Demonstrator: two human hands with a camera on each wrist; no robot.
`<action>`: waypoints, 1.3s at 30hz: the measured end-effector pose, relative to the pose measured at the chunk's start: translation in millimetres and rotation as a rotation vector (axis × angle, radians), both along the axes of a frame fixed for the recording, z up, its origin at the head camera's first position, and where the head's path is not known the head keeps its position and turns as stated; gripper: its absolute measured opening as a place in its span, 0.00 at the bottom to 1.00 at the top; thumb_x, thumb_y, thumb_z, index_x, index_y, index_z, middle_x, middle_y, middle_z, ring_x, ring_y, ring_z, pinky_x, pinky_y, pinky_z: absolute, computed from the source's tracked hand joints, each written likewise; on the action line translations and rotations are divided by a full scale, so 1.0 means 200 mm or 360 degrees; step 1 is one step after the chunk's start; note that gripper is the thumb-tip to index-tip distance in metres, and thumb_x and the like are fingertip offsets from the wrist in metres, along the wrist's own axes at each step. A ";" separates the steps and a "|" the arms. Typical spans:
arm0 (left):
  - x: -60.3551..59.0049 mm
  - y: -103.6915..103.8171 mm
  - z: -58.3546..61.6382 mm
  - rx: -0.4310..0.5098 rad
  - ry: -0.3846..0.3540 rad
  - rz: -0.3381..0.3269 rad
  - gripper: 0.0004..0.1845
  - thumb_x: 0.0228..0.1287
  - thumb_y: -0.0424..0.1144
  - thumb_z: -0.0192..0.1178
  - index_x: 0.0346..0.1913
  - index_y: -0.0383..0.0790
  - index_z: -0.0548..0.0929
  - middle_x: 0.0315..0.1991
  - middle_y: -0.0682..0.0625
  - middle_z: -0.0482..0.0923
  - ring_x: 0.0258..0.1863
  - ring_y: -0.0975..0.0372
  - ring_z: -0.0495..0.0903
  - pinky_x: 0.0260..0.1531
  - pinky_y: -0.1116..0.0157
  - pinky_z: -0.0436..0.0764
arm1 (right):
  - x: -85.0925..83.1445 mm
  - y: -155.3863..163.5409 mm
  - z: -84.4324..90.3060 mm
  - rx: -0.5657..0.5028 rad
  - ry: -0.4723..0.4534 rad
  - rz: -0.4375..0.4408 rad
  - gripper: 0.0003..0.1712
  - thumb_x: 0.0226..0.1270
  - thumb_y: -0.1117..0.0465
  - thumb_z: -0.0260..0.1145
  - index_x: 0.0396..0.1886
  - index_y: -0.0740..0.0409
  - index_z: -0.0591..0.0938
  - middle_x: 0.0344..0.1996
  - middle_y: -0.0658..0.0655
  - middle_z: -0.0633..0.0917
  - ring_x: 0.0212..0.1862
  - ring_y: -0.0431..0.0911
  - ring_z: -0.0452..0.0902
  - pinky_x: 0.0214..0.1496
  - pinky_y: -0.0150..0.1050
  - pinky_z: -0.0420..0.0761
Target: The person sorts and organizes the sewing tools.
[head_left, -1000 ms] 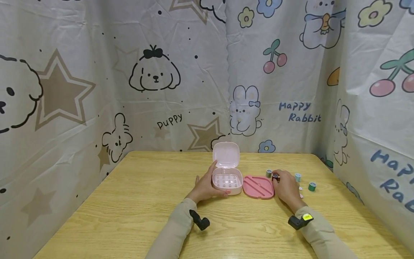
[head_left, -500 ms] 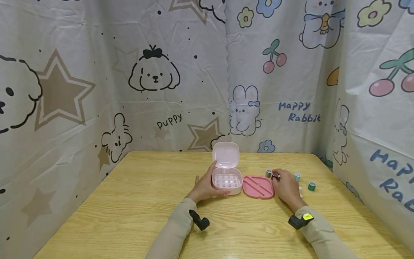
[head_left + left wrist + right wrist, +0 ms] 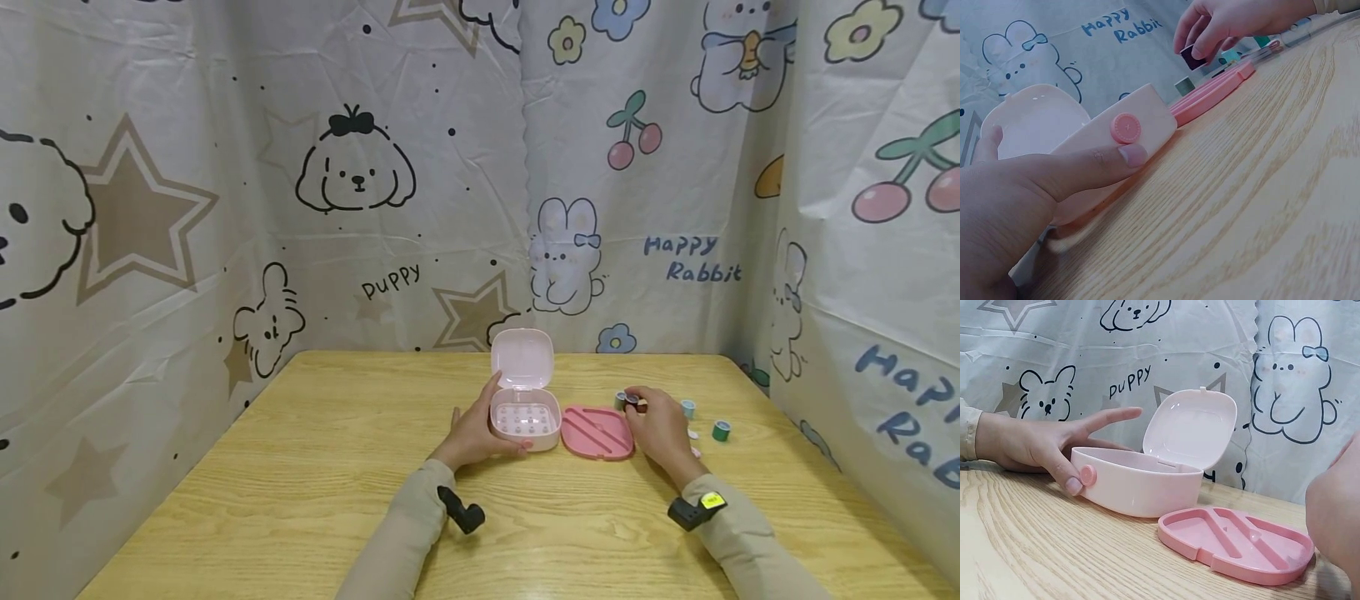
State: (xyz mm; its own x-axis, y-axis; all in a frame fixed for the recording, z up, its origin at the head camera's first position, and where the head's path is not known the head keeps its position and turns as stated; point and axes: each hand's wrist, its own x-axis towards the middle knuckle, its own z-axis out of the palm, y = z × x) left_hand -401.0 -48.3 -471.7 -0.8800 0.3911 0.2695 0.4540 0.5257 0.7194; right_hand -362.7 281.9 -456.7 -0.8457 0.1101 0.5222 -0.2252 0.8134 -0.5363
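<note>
Dark spool [image 3: 1192,57] pinched above pink tray [image 3: 597,432].

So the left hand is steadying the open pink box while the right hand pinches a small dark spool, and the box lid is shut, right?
Not quite: the box lid stands open, hinged upright behind the pink box, as the right wrist view shows. The rest holds: the left hand steadies the box, and the right hand pinches a small dark spool.
</note>
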 end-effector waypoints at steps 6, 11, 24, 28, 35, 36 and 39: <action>-0.01 -0.01 0.00 -0.0005 -0.0008 0.0002 0.75 0.39 0.57 0.86 0.85 0.61 0.42 0.81 0.47 0.56 0.78 0.48 0.58 0.71 0.32 0.30 | -0.01 -0.03 0.03 -0.0030 0.0079 0.0045 0.16 0.69 0.68 0.68 0.55 0.68 0.85 0.50 0.69 0.85 0.46 0.60 0.85 0.49 0.57 0.84; 0.01 0.00 0.01 -0.0015 -0.0011 0.0006 0.75 0.40 0.57 0.86 0.85 0.60 0.42 0.81 0.47 0.55 0.78 0.50 0.57 0.71 0.33 0.29 | -0.03 -0.06 0.04 -0.0038 0.0138 0.0080 0.15 0.67 0.69 0.69 0.53 0.67 0.86 0.48 0.68 0.86 0.43 0.59 0.87 0.48 0.56 0.83; -0.01 0.00 0.01 -0.0035 0.0015 0.0010 0.76 0.40 0.57 0.86 0.85 0.61 0.41 0.80 0.47 0.58 0.77 0.49 0.59 0.71 0.33 0.32 | -0.06 -0.17 0.11 0.0008 0.0087 0.0182 0.16 0.66 0.69 0.69 0.53 0.67 0.86 0.48 0.67 0.86 0.45 0.58 0.86 0.50 0.56 0.83; 0.00 0.00 0.02 -0.0029 0.0024 0.0011 0.76 0.39 0.57 0.86 0.85 0.60 0.41 0.80 0.47 0.58 0.77 0.49 0.60 0.71 0.33 0.32 | -0.07 -0.19 0.11 0.0023 0.0087 0.0208 0.15 0.67 0.69 0.69 0.53 0.66 0.86 0.47 0.65 0.86 0.45 0.58 0.86 0.51 0.56 0.83; 0.01 0.00 0.02 -0.0032 0.0015 0.0017 0.76 0.39 0.57 0.87 0.85 0.59 0.41 0.80 0.46 0.59 0.77 0.48 0.60 0.72 0.34 0.31 | -0.09 -0.25 0.12 -0.0006 0.0101 0.0282 0.15 0.67 0.69 0.70 0.53 0.67 0.85 0.47 0.65 0.85 0.45 0.57 0.86 0.50 0.55 0.84; 0.01 0.00 0.01 -0.0030 0.0016 0.0018 0.76 0.39 0.57 0.87 0.85 0.59 0.42 0.80 0.46 0.59 0.76 0.48 0.60 0.71 0.33 0.32 | -0.09 -0.25 0.12 -0.0006 0.0102 0.0292 0.15 0.67 0.69 0.70 0.53 0.67 0.85 0.48 0.65 0.85 0.45 0.57 0.86 0.49 0.55 0.84; 0.01 0.00 0.01 -0.0030 0.0010 0.0022 0.76 0.39 0.57 0.87 0.85 0.59 0.42 0.79 0.46 0.60 0.76 0.48 0.60 0.71 0.33 0.32 | -0.10 -0.28 0.12 0.0011 0.0090 0.0317 0.15 0.68 0.69 0.70 0.53 0.67 0.85 0.48 0.64 0.85 0.46 0.56 0.85 0.50 0.54 0.84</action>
